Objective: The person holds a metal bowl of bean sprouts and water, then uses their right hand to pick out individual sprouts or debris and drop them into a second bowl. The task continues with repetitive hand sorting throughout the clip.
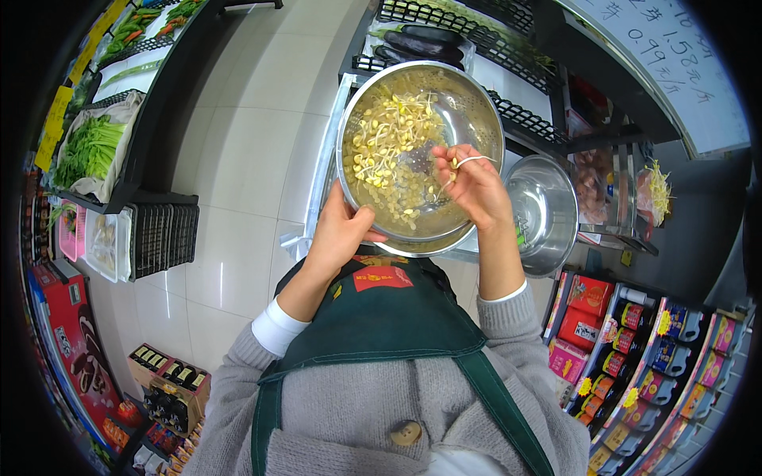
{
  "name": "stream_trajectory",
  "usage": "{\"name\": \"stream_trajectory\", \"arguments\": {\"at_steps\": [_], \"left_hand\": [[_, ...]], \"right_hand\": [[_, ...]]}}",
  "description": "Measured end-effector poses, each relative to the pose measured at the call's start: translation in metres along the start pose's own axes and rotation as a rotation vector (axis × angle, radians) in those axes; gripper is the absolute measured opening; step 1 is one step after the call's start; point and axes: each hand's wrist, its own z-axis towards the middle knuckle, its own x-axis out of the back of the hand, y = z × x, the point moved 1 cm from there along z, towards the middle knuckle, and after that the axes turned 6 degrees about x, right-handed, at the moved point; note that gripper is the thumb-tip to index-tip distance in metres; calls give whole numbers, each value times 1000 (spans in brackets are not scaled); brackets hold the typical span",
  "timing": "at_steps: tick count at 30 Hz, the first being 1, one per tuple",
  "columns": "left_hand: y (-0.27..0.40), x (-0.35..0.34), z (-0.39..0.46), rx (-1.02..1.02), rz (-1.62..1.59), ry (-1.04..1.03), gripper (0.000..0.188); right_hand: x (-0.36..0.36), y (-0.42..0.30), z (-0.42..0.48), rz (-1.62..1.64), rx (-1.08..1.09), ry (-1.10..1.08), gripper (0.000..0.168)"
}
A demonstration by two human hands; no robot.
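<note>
A perforated stainless-steel colander [476,101] is tilted in front of me, with a heap of yellow soybean sprouts [390,137] along its left side and loose pale hulls lower down. My left hand [345,226] grips the colander's lower left rim, thumb on the inside. Over the right part of the colander, my right hand [473,187] pinches a soybean sprout [473,159] between thumb and fingers, its white stem pointing right. Beneath the colander another metal bowl [425,247] partly shows. A deeper steel basin [545,208] stands to the right, behind my right wrist.
Eggplants [425,44] lie in a black crate just beyond the colander. Leafy greens [92,149] sit on a rack at the left, above stacked black crates [164,238]. Shelves of packaged goods [643,357] are at lower right; boxed bottles [172,381] stand at lower left.
</note>
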Motion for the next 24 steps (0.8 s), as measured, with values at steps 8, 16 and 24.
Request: {"name": "stream_trajectory", "arguments": {"at_steps": [8, 16, 24], "left_hand": [[0, 0, 0, 0, 7, 16, 50], [2, 0, -1, -9, 2, -16, 50], [0, 0, -2, 0, 7, 6, 50]], "right_hand": [[-8, -17, -11, -362, -62, -77, 11], [0, -10, -3, -84, 2, 105, 12], [-4, -27, -10, -1026, 172, 104, 16]]}}
